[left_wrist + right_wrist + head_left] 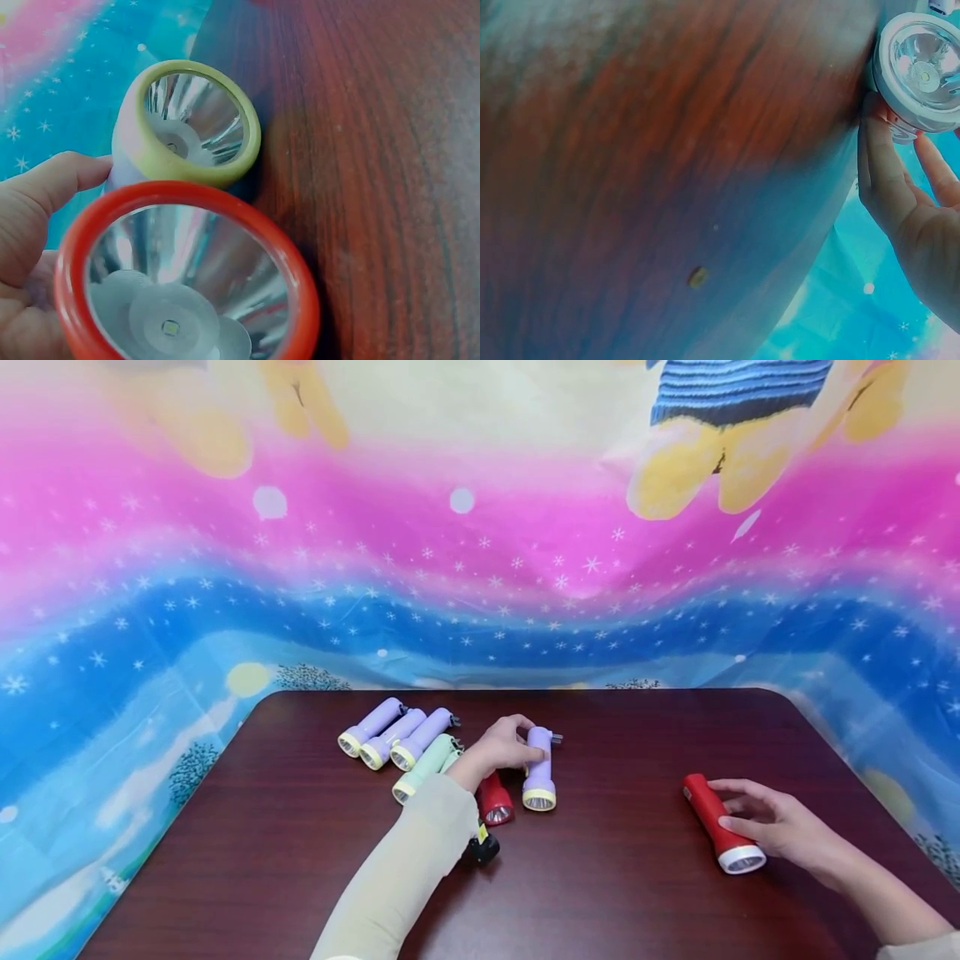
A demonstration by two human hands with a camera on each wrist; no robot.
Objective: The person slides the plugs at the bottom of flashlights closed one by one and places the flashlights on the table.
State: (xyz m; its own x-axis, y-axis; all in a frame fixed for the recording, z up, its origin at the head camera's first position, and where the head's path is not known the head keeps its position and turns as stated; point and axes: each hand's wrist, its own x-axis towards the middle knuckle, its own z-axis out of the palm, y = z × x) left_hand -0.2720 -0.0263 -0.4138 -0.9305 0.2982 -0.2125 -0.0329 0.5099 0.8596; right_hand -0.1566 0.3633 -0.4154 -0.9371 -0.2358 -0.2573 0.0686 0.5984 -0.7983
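In the head view my left hand [504,745] pinches a lilac flashlight [539,777] with a pale yellow rim, its metal prongs sticking out at the far end. Just left of it lies a red flashlight [495,802], partly hidden by the hand; its red-rimmed lens [180,277] fills the front of the left wrist view. At the right my right hand [787,827] grips another red flashlight [712,818] with a white rim, thumb on one side and fingers on the other. The right wrist view shows that flashlight's lens [924,73] beside the fingers.
Three lilac flashlights [375,727] lie slanted side by side at the back left. Nearer, a mint green flashlight [427,768] lies partly behind the left forearm, with another green one mostly hidden. Everything lies on a dark brown table [615,893], with a printed cloth [480,577] behind.
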